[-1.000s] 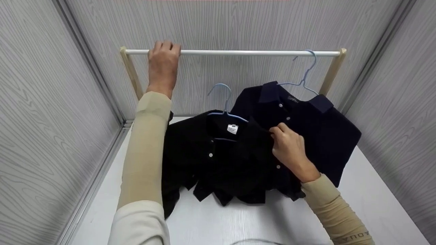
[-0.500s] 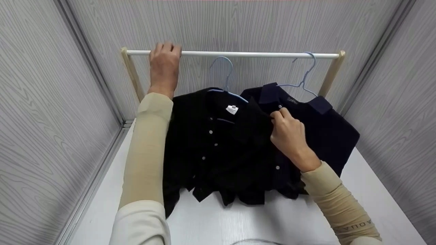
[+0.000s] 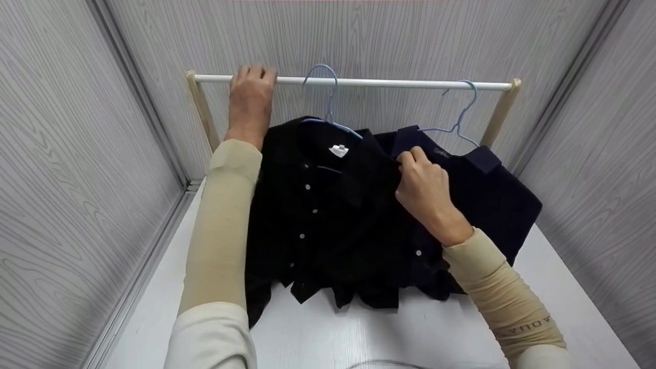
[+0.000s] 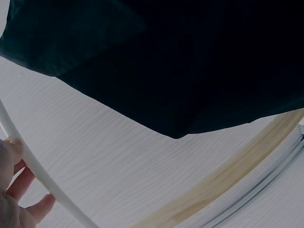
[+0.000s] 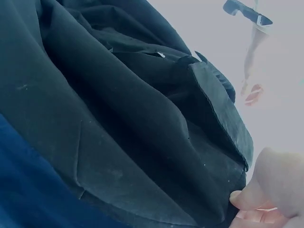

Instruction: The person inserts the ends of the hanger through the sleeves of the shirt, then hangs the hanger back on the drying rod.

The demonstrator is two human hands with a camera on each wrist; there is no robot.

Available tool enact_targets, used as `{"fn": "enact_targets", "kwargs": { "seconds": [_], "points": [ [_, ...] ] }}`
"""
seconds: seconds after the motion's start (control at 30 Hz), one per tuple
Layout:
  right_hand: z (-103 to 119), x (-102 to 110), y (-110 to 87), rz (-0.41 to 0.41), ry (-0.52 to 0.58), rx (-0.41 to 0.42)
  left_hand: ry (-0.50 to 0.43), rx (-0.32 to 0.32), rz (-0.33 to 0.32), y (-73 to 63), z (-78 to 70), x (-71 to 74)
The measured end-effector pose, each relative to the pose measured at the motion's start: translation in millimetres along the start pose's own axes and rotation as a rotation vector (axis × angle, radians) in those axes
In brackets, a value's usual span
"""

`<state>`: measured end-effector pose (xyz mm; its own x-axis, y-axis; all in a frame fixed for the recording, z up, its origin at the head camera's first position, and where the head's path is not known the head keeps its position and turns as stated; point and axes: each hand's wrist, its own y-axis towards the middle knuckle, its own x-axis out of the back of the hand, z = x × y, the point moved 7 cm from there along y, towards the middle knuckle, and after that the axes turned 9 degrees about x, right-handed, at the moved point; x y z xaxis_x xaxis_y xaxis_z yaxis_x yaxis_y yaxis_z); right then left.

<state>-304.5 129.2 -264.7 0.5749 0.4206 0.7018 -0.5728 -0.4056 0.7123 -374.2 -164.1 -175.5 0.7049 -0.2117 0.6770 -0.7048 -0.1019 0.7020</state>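
Note:
My left hand (image 3: 251, 105) grips the white rail (image 3: 384, 82) of a clothes rack near its left end. In the left wrist view its fingers (image 4: 21, 183) curl about the rail. With thumb and fingers, my right hand (image 3: 425, 192) pinches the shoulder of a black button-up shirt (image 3: 333, 220). The right wrist view shows the thumb (image 5: 247, 197) on the fabric's edge. A light blue hanger (image 3: 330, 105) sits inside the shirt, its hook overlapping the rail in the head view. To the right, a navy collared shirt (image 3: 492, 205) hangs on another light blue hanger (image 3: 456, 128), hooked over the rail.
Wooden side posts (image 3: 499, 113) hold up the rail at each end. A white tabletop (image 3: 318, 338) lies below. Grey wood-grain panels (image 3: 46, 169) stand at the back and both sides. A thin wire-like curve (image 3: 384, 363) shows at the front edge.
My right hand has lifted the black shirt and its hanger upward and slightly left, bringing the hook from below the rail up to it. The left hand stays on the rail.

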Motion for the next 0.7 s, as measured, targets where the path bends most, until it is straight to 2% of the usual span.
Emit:
{"fn": "enact_targets", "kwargs": {
  "seconds": [0.47, 0.7],
  "points": [
    [11, -13, 32.6, 0.093, -0.032, -0.024, -0.017, 0.004, 0.033, -1.9, 0.7, 0.4],
    [11, -24, 37.9, 0.159, -0.050, -0.054, -0.012, 0.004, 0.036, -1.8, -0.1, -2.0]
  ]
}}
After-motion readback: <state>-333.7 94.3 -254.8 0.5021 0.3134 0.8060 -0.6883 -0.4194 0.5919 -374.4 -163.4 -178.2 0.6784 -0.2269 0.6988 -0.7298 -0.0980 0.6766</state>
